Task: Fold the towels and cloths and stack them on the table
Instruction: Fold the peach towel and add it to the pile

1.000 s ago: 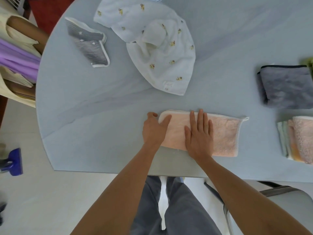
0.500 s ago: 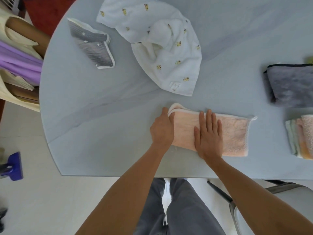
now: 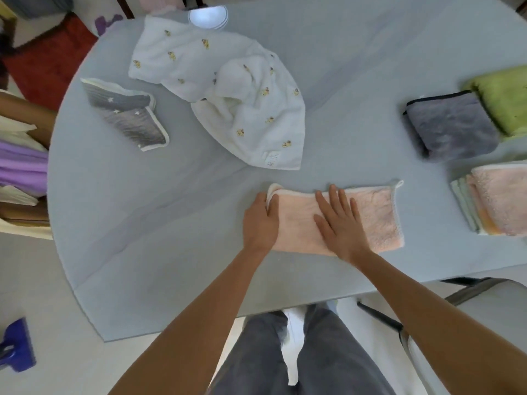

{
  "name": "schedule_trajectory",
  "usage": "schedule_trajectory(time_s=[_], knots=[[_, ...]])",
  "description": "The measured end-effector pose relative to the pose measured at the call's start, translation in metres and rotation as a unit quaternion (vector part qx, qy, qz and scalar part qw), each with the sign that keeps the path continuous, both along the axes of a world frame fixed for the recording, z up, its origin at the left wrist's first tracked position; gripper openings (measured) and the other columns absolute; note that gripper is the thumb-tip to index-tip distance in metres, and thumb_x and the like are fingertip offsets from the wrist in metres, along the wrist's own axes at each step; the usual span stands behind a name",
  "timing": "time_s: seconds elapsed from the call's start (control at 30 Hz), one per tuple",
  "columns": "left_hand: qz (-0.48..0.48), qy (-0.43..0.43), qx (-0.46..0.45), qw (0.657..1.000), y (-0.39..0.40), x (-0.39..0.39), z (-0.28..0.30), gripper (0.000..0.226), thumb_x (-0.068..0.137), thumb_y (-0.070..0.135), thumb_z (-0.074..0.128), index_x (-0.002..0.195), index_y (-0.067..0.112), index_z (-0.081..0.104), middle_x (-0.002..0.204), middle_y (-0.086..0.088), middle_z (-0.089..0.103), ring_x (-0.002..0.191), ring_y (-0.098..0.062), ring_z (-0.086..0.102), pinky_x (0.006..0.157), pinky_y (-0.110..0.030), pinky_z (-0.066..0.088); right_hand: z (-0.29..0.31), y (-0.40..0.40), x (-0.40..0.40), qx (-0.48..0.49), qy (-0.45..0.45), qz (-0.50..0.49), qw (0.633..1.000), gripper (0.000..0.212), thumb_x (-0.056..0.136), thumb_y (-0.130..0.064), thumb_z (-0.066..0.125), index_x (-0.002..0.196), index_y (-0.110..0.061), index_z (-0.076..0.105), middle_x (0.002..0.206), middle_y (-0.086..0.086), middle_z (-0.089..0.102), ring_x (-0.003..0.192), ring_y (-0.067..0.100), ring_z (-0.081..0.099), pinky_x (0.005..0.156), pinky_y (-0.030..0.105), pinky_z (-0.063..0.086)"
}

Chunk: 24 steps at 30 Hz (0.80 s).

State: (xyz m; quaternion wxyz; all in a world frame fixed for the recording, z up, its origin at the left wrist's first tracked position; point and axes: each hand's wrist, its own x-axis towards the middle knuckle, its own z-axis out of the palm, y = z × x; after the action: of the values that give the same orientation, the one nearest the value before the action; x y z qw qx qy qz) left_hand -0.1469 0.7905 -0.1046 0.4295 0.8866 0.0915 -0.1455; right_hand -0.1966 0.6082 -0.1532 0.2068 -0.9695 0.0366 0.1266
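The pale peach terry washcloth with a white stitched edge [image 3: 368, 220] lies as a long flat strip on the light blue-grey tabletop [image 3: 176, 223], near the front edge and directly before the person. The left hand [image 3: 261, 220] pinches the strip's left end, the thumb tucked over a lifted, curling corner, while the right hand [image 3: 339, 223] lies flat across the middle, fingers straight and slightly spread, pressing the fabric down and gripping nothing. The step in hand looks like folding the left end over to the right to halve the strip. To do it well, the flat palm should mark the fold line and keep the lower layer from sliding; the left hand should carry both corners of its end together, not just the near one, and lay them square on the right-hand hem before the palm slips out and smooths the crease. The risk is a skewed fold if the lifted end drags the plush pile. Just to the right waits a stack of folded pastel cloths topped in pink [image 3: 496, 203], the likely destination, with a folded grey cloth [image 3: 450, 126] and a green one [image 3: 504, 98] beyond; a crumpled white towel with small yellow prints [image 3: 245, 109] and a grey star-patterned cloth [image 3: 128, 118] remain further back.
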Motion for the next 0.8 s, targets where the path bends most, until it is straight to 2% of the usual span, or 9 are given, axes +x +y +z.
schedule_trajectory(time_s=[0.07,0.13,0.2,0.27,0.33,0.5,0.63,0.7,0.8], knots=[[0.012,-0.006,-0.064,0.998,-0.009,-0.002,0.007,0.028,0.098,0.029,0.049,0.078,0.010,0.046,0.066,0.004,0.047,0.067,-0.020,0.050,0.064,-0.032,0.035,0.023,0.004,-0.003,0.235,0.012,-0.151,0.960,0.046,0.104,-0.036,0.030,0.148,-0.024,0.033,0.154,-0.012,0.020,0.142,0.004,0.014,0.117,0.024,0.006],[-0.020,-0.017,-0.101,0.994,-0.029,-0.007,0.017,0.025,0.094,0.030,0.056,0.080,0.011,0.051,0.065,0.004,0.049,0.062,-0.016,0.047,0.063,-0.033,0.039,0.051,-0.001,-0.005,0.420,-0.019,-0.333,0.844,0.038,0.103,-0.029,0.038,0.134,-0.016,0.054,0.134,-0.007,0.054,0.120,0.005,0.051,0.108,0.022,0.033],[-0.072,-0.011,-0.115,0.991,-0.054,-0.019,0.027,0.021,0.088,0.032,0.061,0.101,0.015,0.061,0.083,0.003,0.065,0.077,-0.017,0.062,0.071,-0.031,0.048,0.068,-0.011,-0.006,0.508,-0.011,-0.415,0.755,0.036,0.101,-0.031,0.041,0.117,-0.007,0.064,0.108,0.008,0.070,0.093,0.014,0.066,0.091,0.025,0.050],[-0.106,0.006,-0.131,0.986,-0.081,-0.034,0.034,0.040,0.081,0.037,0.062,0.119,0.024,0.060,0.101,0.006,0.070,0.093,-0.014,0.067,0.083,-0.032,0.053,0.081,-0.027,-0.008,0.541,0.034,-0.426,0.725,0.034,0.098,-0.035,0.049,0.102,-0.008,0.069,0.092,0.009,0.073,0.083,0.018,0.067,0.078,0.026,0.053],[-0.129,0.010,-0.120,0.984,-0.110,-0.047,0.042,0.041,0.079,0.035,0.065,0.119,0.026,0.059,0.102,0.007,0.071,0.094,-0.013,0.067,0.085,-0.034,0.054,0.088,-0.050,-0.009,0.527,0.073,-0.413,0.739,0.032,0.093,-0.039,0.056,0.087,-0.012,0.072,0.081,0.003,0.073,0.077,0.015,0.067,0.073,0.024,0.050],[-0.122,0.052,-0.074,0.988,-0.166,-0.069,0.041,0.072,0.084,0.017,0.071,0.144,0.014,0.031,0.114,-0.002,0.060,0.092,-0.012,0.060,0.082,-0.021,0.048,0.079,-0.099,-0.006,0.386,0.124,-0.347,0.846,0.026,0.081,-0.030,0.071,0.074,-0.007,0.062,0.072,0.013,0.059,0.070,0.022,0.058,0.067,0.033,0.045],[-0.096,0.038,-0.008,0.995,-0.191,-0.067,0.036,0.024,0.093,0.033,0.057,0.106,0.013,0.057,0.095,-0.004,0.062,0.077,-0.010,0.057,0.071,-0.026,0.049,0.072,-0.120,0.007,0.186,0.118,-0.268,0.938,0.018,0.079,-0.017,0.064,0.065,-0.011,0.054,0.070,0.008,0.059,0.068,0.024,0.056,0.059,0.028,0.040],[-0.116,0.009,0.081,0.990,-0.192,-0.065,0.034,0.035,0.093,0.034,0.055,0.124,0.018,0.049,0.119,-0.003,0.052,0.097,-0.011,0.051,0.083,-0.031,0.046,0.066,-0.125,0.010,0.149,0.111,-0.259,0.948,0.010,0.079,-0.018,0.063,0.078,-0.009,0.057,0.082,0.010,0.062,0.077,0.027,0.060,0.062,0.027,0.039],[0.002,-0.025,0.195,0.981,-0.186,-0.068,0.021,0.054,0.089,0.029,0.056,0.137,0.012,0.039,0.136,-0.008,0.041,0.118,-0.027,0.044,0.095,-0.038,0.040,0.051,-0.129,-0.001,0.117,0.114,-0.274,0.948,0.049,0.081,-0.024,0.064,0.121,-0.001,0.047,0.115,0.015,0.057,0.105,0.034,0.058,0.078,0.035,0.046]])
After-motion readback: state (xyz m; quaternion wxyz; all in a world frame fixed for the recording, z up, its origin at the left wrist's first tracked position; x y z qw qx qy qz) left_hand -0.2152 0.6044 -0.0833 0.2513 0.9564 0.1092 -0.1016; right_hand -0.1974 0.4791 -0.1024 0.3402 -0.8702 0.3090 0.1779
